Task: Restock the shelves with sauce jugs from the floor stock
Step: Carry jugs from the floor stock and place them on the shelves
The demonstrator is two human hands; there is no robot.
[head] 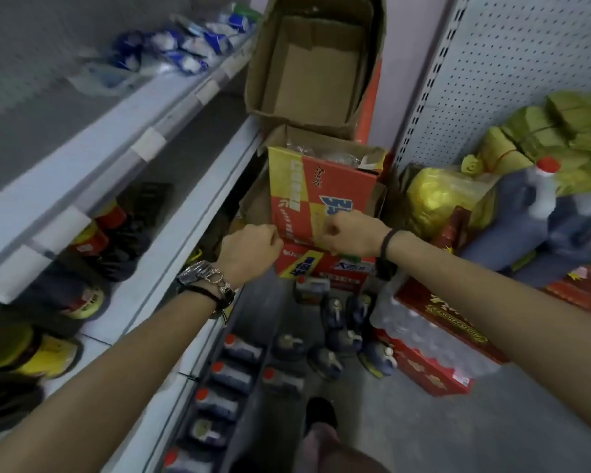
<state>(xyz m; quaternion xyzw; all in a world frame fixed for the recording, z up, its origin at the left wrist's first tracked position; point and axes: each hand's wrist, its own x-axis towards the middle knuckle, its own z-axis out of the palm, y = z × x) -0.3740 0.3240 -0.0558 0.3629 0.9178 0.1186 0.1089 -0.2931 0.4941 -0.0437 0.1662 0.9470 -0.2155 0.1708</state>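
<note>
Head view. Restocking looks partly done. Red-capped jugs (229, 370) already line the lowest level of the shelves (171, 264) at left. The floor jugs (342, 331) still stand grouped ahead of you, and none is in hand. Your left grip (249, 249) and right grip (350, 233) are curled against the red-and-yellow carton (307, 199); whether they clasp it cannot be told. Probable obstacles are this carton stack beyond the jugs and the wrapped bottle pack (423, 332) crowding the aisle's right side.

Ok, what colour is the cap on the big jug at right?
The cap is red; head view shows it.
</note>
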